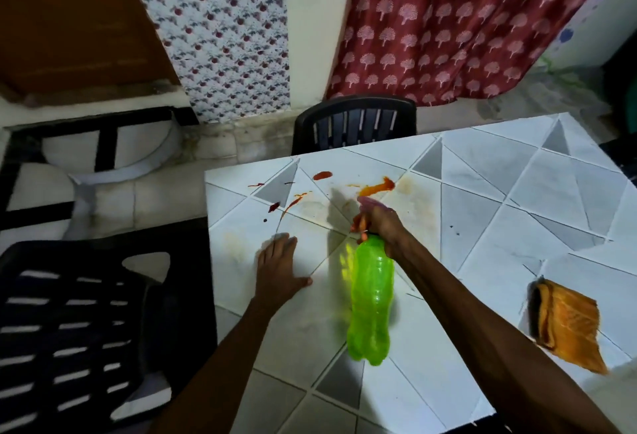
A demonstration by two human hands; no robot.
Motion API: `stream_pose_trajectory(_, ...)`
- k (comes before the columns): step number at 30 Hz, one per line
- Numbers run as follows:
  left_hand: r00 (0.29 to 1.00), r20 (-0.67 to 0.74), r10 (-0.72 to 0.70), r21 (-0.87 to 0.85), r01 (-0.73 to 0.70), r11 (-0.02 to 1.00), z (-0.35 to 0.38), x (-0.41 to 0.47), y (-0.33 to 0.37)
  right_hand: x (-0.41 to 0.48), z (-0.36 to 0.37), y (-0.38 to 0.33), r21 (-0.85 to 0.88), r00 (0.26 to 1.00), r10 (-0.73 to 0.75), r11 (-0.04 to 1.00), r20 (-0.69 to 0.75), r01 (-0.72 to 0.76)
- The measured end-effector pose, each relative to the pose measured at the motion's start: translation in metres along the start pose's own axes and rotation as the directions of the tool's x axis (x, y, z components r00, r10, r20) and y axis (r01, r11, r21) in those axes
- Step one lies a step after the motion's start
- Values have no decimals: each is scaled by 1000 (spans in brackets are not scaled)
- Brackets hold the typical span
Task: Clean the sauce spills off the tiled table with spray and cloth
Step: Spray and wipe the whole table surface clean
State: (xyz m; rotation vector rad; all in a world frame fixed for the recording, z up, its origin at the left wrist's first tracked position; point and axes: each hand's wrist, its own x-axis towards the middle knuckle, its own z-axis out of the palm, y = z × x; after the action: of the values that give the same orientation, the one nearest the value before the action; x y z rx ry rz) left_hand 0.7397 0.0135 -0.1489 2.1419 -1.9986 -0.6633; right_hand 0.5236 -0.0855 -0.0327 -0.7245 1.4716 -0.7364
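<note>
My right hand grips the neck and trigger of a bright green spray bottle, held tilted above the white tiled table with its nozzle toward the far left corner. Red and orange sauce spills streak the tiles just beyond the nozzle, with smaller red blots and drips further left. My left hand rests flat on the table, fingers straight, to the left of the bottle. A folded orange cloth lies on the table near the right edge, apart from both hands.
A black plastic chair stands at the table's far side. Another black slatted chair stands close to the left edge. Patterned curtains hang behind. A faint brownish smear marks the tiles right of the spills.
</note>
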Motion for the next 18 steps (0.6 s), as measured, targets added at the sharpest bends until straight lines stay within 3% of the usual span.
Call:
stream_pose_trajectory(5, 989, -90, -119, -9, 119, 993, -11, -32, -35, -19, 55, 16, -50, 985, 34, 998, 167, -26)
stream_pose_trajectory(10, 977, -76, -201, -9, 201, 980, -14, -63, -60, -41, 99, 31, -117, 970, 39, 993, 241, -11)
stream_pose_trajectory(18, 938, -107, -330, -90, 321, 943, -12, -114, -55, -79, 101, 69, -289, 905, 152, 957, 397, -34)
